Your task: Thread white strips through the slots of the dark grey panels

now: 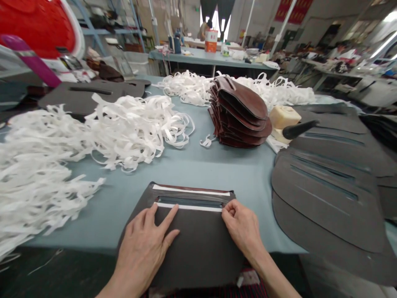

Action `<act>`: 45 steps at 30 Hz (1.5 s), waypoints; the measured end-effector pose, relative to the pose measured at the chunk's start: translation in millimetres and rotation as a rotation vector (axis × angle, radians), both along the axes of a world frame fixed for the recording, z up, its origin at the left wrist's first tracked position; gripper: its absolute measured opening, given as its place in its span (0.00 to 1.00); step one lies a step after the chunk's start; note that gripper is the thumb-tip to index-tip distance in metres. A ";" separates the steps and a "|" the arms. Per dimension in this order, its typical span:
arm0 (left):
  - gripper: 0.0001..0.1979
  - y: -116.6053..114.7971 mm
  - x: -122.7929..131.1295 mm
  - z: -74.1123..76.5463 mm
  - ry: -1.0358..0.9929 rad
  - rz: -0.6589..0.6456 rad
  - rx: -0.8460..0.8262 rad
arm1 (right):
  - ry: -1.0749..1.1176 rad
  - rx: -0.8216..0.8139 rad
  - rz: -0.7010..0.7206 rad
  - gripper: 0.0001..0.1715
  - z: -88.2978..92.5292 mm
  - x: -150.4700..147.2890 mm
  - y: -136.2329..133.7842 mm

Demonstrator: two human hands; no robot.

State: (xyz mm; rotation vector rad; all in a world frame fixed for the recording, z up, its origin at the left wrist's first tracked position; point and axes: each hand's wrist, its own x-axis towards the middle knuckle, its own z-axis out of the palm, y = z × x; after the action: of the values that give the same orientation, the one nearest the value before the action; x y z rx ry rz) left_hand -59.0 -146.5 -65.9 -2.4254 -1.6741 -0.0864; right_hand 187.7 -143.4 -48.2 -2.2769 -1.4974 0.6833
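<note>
A dark grey leather-like panel (198, 244) with a long slot lies in front of me, partly over the table's front edge. One white tape strip (198, 207) runs along the slot's near side, and another white strip (189, 189) lies along its far side. My left hand (144, 240) rests flat on the panel, fingers spread, with fingertips touching the near strip's left part. At that strip's right end, my right hand (242, 223) is closed in a pinch on the tape. The pinching fingertips partly hide the strip's end.
Heaps of white tape strips (133, 128) cover the left and far parts of the blue-green table (198, 165). A stack of brown leather pieces (238, 111) stands ahead, beside a yellowish block (283, 118) and a black handle (299, 129). Slotted grey panels (328, 198) overlap at right.
</note>
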 end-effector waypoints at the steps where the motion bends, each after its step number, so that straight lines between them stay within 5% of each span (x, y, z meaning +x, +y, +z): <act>1: 0.25 0.4 2.6 -0.5 -0.005 0.001 0.002 | -0.012 0.002 0.001 0.08 -0.3 -0.2 0.6; 7: 0.28 -0.7 28.8 -1.4 -0.045 -0.099 -0.031 | -0.180 0.043 0.063 0.05 -6.4 -4.3 -1.7; 14: 0.28 -3.1 56.6 7.9 -0.045 -0.109 -0.092 | -0.327 0.488 0.661 0.17 -20.7 -17.1 -12.8; 19: 0.24 4.1 32.6 5.0 -0.250 -0.147 -0.100 | -0.332 0.459 0.646 0.10 -15.7 -26.4 4.4; 23: 0.24 20.1 -18.0 -3.8 -0.452 0.209 0.063 | -0.221 0.506 0.721 0.09 -16.7 -40.4 20.4; 26: 0.30 31.2 -49.6 1.0 -0.640 0.393 -0.119 | -0.149 0.546 0.732 0.08 -23.5 -46.5 25.5; 30: 0.20 40.3 -64.8 35.4 -1.017 0.339 -0.470 | -0.083 0.601 0.677 0.08 -25.6 -42.0 25.5; 33: 0.18 47.6 -65.4 58.3 -1.140 0.321 -0.515 | -0.071 0.595 0.668 0.07 -21.5 -36.5 23.9; 38: 0.13 59.7 -66.3 46.8 -1.172 0.314 -0.412 | -0.142 0.552 0.681 0.10 -21.2 -36.9 22.6; 41: 0.14 55.7 -67.6 39.6 -1.402 0.328 -0.560 | -0.138 0.530 0.663 0.08 -23.2 -39.2 22.9; 45: 0.18 43.4 -68.8 55.4 -1.628 0.306 -0.747 | -0.076 0.481 0.650 0.07 -21.5 -38.7 22.5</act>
State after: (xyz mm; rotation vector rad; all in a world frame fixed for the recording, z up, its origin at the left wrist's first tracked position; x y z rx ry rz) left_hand -127.7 -103.1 -10.5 -2.4365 -2.9614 -2.2229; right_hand 149.1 -121.0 -69.7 -1.4705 -2.1792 0.3286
